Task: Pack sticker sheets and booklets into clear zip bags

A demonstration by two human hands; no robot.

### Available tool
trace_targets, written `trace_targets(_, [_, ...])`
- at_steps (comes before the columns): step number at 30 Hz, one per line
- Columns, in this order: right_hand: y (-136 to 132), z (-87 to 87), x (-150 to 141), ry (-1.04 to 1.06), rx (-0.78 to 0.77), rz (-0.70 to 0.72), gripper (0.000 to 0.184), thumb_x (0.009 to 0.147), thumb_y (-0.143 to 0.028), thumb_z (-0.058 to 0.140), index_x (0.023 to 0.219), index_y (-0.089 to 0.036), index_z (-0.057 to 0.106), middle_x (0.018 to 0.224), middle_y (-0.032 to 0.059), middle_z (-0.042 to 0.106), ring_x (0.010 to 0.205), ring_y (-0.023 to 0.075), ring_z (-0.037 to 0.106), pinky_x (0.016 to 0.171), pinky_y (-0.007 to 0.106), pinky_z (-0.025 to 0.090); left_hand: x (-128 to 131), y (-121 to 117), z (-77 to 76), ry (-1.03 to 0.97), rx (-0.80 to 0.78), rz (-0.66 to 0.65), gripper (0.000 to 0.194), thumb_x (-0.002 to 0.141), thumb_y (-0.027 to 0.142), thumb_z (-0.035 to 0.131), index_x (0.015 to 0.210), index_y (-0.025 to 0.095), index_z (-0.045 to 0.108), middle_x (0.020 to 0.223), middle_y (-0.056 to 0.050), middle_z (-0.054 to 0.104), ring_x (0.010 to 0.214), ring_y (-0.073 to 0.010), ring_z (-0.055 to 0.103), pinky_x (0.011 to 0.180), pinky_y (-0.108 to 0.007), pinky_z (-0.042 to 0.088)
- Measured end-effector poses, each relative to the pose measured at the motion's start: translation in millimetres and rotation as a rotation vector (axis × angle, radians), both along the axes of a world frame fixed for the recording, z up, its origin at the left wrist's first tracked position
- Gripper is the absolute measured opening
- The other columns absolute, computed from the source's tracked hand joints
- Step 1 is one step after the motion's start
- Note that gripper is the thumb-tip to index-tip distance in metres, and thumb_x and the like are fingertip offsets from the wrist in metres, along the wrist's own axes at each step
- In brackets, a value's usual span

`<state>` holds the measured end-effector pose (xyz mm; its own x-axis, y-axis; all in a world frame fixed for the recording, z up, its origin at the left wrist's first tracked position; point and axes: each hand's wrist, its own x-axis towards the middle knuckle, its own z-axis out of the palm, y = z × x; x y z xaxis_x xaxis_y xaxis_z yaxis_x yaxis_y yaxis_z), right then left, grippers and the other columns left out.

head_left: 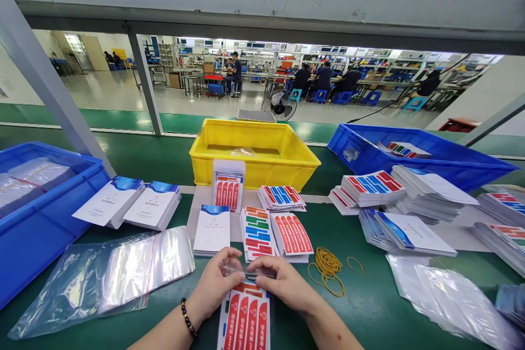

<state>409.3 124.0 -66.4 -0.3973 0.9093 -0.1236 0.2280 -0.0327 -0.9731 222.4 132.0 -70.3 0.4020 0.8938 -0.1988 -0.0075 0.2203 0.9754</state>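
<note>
My left hand (215, 284) and my right hand (285, 284) are closed at the top edge of a clear plastic bag (246, 272), thumbs towards me. Below the fingers, a red-and-white sticker sheet (248, 322) lies over an orange-and-blue one, seemingly inside the bag. Just beyond my hands stand a stack of white-and-blue booklets (212, 229), a stack of multicoloured sticker sheets (258, 232) and a stack of red sticker sheets (292, 235). Yellow rubber bands (327, 265) lie right of my right hand.
A yellow bin (254, 169) stands ahead, with blue bins (45, 208) (414, 147) at both sides. Clear bags (147, 268) lie left, and more bags (447, 295) lie right. Booklet and sticker stacks (371, 188) fill the right side. A shelf beam (262, 8) crosses above.
</note>
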Motion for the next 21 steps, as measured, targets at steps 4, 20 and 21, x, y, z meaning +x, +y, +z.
trace_targets(4, [0.6,-2.9,0.4,0.098,-0.095,-0.047,0.032,0.066,-0.017,0.059,0.098,-0.016,0.058,0.066,-0.0035,0.046,0.06,0.009,0.042,0.058,0.021,0.034,0.6,-1.4,3.6,0.029,-0.143,0.016,0.029,0.064,0.039,0.063,0.065,0.015,0.046,0.062,-0.001,0.054,0.062,-0.0157,0.053,0.06,-0.026,0.039])
trace_targets(20, [-0.2,-0.3,-17.8,-0.018,-0.03,-0.117,0.015,0.068,-0.026,0.055,0.061,-0.013,0.051,0.059,-0.0011,0.049,0.056,0.0092,0.042,0.055,0.021,0.034,3.7,-3.1,2.0,0.101,-0.009,0.036,0.022,0.064,0.034,0.06,0.061,0.014,0.051,0.064,-0.002,0.056,0.063,-0.0134,0.05,0.062,-0.024,0.038])
trace_targets(21, [-0.9,-1.1,-19.4,-0.028,-0.02,-0.117,0.013,0.068,-0.025,0.055,0.062,-0.013,0.052,0.06,-0.0007,0.05,0.056,0.0095,0.043,0.055,0.021,0.034,4.6,-3.6,0.7,0.102,-0.001,0.033,0.021,0.064,0.032,0.06,0.06,0.013,0.052,0.062,-0.001,0.055,0.061,-0.0125,0.048,0.061,-0.024,0.038])
